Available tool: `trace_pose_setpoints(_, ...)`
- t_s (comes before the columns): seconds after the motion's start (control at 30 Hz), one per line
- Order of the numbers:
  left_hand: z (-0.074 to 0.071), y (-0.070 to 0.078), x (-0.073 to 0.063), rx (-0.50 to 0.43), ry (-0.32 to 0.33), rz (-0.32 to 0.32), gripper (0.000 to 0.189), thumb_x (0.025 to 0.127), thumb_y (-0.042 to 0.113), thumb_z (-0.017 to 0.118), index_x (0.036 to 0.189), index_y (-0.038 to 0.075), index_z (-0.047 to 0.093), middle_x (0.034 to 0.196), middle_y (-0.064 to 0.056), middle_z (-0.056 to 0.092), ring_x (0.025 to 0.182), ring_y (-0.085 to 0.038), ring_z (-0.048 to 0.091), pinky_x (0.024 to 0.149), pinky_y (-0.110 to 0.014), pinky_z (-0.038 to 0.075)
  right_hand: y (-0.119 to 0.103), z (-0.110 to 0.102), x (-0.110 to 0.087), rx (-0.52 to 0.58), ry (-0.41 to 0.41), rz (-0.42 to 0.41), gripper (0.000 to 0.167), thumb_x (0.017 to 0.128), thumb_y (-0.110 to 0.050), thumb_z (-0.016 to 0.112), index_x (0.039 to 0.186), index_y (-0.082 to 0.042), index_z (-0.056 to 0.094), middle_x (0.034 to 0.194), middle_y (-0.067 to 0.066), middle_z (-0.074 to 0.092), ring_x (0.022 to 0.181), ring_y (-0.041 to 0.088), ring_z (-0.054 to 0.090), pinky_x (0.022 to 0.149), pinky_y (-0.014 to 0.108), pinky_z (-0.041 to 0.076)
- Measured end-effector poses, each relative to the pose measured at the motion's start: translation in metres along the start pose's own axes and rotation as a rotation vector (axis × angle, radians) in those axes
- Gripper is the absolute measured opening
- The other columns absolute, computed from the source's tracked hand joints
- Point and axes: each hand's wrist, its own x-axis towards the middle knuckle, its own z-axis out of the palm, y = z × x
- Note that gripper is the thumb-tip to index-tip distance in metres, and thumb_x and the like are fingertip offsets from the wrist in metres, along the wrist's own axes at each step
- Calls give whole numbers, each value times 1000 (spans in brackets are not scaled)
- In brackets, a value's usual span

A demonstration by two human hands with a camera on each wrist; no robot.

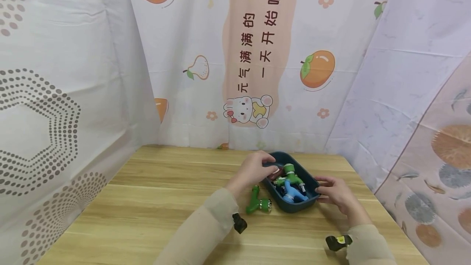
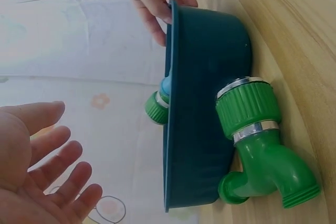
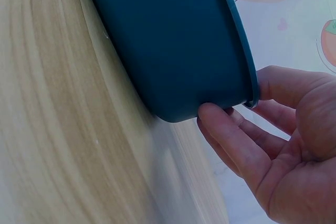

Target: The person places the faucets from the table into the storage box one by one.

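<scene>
A dark teal plastic bin [image 1: 297,207] stands on the table, holding a green Y-shaped hose connector [image 1: 292,175], a blue one [image 1: 292,193] and a dark red piece [image 1: 277,172], partly covered. My left hand [image 1: 255,169] hovers over the bin's left side near the red piece; the left wrist view shows its fingers spread and holding nothing. At the opposite end, my right hand [image 3: 286,150] grips the bin's rim and outer wall between its fingers. Another green Y-shaped hose connector [image 2: 262,150] with a ribbed collar lies on the table beside the bin's left wall.
The wood-grain table [image 1: 158,203] extends left and in front of the bin. A printed curtain [image 1: 198,105] hangs behind it, and further curtains stand along both sides. A small black wrist camera [image 1: 239,223] is strapped at each sleeve.
</scene>
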Motion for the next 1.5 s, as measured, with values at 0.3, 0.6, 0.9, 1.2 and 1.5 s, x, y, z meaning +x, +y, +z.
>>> trace_pose_setpoints(0.3, -8, -2, -5, 10, 12, -21, 28, 96, 36, 72, 121, 23, 74, 127, 7, 65, 119, -15, 59, 98, -36, 50, 1, -1, 0, 3, -10, -6, 55, 94, 5, 62, 144, 15, 42, 130, 39, 52, 101, 34, 67, 82, 51, 58)
trace_pose_setpoints(0.6, -12, -5, -12, 2, 19, 11, 31, 95, 31, 74, 121, 15, 74, 125, 0, 66, 116, -25, 62, 96, -37, 51, 1, -1, 1, 6, -10, -6, 55, 94, 6, 62, 144, 15, 41, 129, 39, 53, 99, 33, 68, 83, 53, 57)
trace_pose_setpoints(0.9, -14, -11, -20, -29, 20, -22, 32, 95, 34, 74, 122, 18, 74, 126, 1, 65, 119, -28, 60, 95, -39, 52, -2, 0, -1, -4, -4, 9, 55, 94, 5, 62, 144, 15, 43, 129, 39, 53, 99, 33, 68, 83, 53, 57)
trace_pose_setpoints(1.2, -14, -20, -29, -22, -1, -42, 33, 95, 35, 74, 123, 18, 73, 131, -2, 63, 119, -24, 60, 94, -40, 53, -1, 1, 0, 0, -1, 11, 54, 93, 6, 62, 144, 14, 44, 129, 38, 53, 100, 33, 67, 82, 52, 58)
trace_pose_setpoints(1.5, -11, -29, -35, -25, -19, -86, 37, 92, 33, 77, 125, 18, 71, 127, -2, 66, 117, -21, 60, 94, -41, 53, -3, 1, -1, -7, 4, 12, 54, 94, 6, 62, 144, 15, 44, 129, 38, 53, 99, 33, 68, 82, 52, 58)
